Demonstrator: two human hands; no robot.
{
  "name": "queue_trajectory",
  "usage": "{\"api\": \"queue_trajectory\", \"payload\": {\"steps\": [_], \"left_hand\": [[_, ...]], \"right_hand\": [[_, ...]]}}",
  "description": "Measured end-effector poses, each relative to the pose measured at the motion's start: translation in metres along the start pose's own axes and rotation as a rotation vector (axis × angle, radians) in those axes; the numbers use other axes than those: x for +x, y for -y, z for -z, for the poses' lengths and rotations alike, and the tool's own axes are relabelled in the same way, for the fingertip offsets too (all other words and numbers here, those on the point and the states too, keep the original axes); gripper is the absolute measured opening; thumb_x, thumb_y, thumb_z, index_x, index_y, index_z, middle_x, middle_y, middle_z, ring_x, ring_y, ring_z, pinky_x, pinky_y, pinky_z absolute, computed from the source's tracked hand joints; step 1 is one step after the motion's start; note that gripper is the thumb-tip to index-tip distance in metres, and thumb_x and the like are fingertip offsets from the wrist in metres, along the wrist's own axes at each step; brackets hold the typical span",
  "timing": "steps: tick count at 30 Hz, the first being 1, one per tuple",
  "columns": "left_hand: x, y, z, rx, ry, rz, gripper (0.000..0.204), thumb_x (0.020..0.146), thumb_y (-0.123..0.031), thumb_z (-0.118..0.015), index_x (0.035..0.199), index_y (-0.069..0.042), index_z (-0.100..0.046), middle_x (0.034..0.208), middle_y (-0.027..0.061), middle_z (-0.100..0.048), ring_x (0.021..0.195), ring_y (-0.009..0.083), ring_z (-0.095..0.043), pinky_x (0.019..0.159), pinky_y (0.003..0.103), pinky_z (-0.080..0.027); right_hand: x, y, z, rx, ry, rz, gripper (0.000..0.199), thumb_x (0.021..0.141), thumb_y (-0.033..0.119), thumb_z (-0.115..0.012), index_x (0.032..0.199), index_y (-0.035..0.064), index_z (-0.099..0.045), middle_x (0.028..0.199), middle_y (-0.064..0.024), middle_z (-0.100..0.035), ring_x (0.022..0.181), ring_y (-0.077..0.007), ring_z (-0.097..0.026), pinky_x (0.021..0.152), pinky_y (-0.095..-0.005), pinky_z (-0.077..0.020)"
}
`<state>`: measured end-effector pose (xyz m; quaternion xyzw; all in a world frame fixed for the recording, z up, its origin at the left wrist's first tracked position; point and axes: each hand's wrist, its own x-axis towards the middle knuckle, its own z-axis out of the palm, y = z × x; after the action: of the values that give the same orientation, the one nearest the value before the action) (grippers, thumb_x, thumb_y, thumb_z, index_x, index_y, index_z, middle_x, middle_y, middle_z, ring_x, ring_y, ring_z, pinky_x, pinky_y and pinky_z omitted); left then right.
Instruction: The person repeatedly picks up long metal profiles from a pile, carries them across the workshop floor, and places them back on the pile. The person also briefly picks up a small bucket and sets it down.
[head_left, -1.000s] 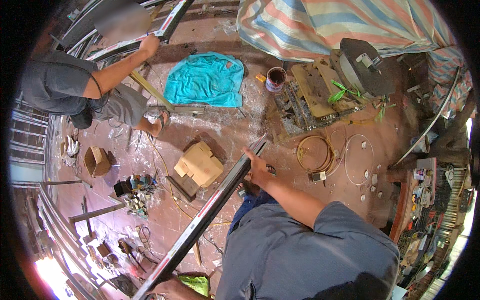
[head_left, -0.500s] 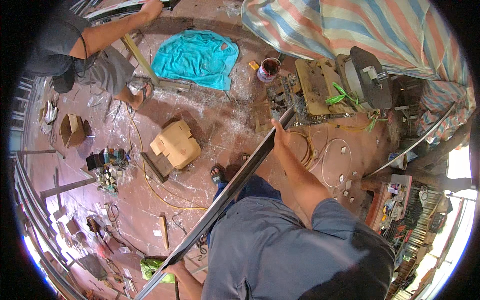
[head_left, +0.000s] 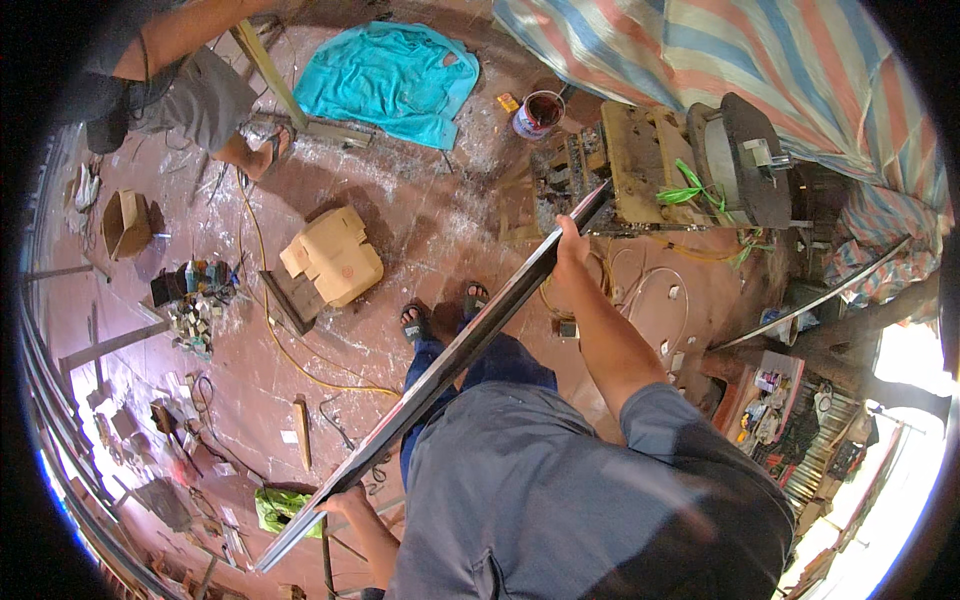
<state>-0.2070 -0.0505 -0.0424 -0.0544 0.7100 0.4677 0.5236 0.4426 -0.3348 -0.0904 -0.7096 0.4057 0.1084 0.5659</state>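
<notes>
A long, straight metal bar (head_left: 440, 370), pale along one face and dark along the other, slants across in front of my body. My right hand (head_left: 572, 248) is closed around it near the far end. Toward the near-left end, my left hand (head_left: 345, 500) grips the same bar, its fingers partly hidden. The bar's far tip reaches the edge of a floor machine (head_left: 735, 165) with a dark rounded plate and a worn yellowish base. A bright green strip lies on that base. Both my feet, in dark sandals, stand below the bar.
At the upper left another person (head_left: 190, 100) stands by a metal frame leg. A turquoise cloth (head_left: 385, 85), a paint can (head_left: 538, 115), cardboard boxes (head_left: 335, 255) and a yellow hose (head_left: 290, 350) lie about. Metal bars line the left; a tool-filled shelf (head_left: 770, 405) stands right.
The bar has shifted slightly up and right relative to my body, bringing its near end into view. Floor things have slid up and left in view. Both hands keep their hold.
</notes>
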Motion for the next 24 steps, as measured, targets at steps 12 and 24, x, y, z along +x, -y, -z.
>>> {"api": "queue_trajectory", "payload": {"steps": [12, 24], "left_hand": [[-0.019, 0.008, -0.014, 0.005, -0.03, -0.041, 0.128, 0.078, -0.1, -0.002, 0.123, 0.006, -0.056, 0.116, 0.0282, -0.063, 0.115, 0.0504, -0.06, 0.106, 0.076, -0.042], [0.007, 0.005, -0.001, 0.088, -0.028, -0.043, 0.115, 0.08, -0.098, -0.004, 0.084, -0.001, -0.066, 0.086, 0.0233, -0.068, 0.089, 0.0455, -0.067, 0.09, 0.069, -0.055]], "right_hand": [[-0.035, 0.014, -0.002, 0.128, -0.035, 0.025, 0.076, 0.074, 0.039, -0.082, 0.127, -0.0088, -0.056, 0.108, -0.0169, -0.063, 0.09, -0.0299, -0.064, 0.081, -0.0467, -0.0529], [-0.004, -0.002, 0.0, 0.184, 0.098, 0.065, 0.06, 0.08, 0.04, -0.081, 0.118, -0.0001, -0.058, 0.1, -0.0095, -0.061, 0.081, -0.0261, -0.064, 0.071, -0.0442, -0.0541]]}}
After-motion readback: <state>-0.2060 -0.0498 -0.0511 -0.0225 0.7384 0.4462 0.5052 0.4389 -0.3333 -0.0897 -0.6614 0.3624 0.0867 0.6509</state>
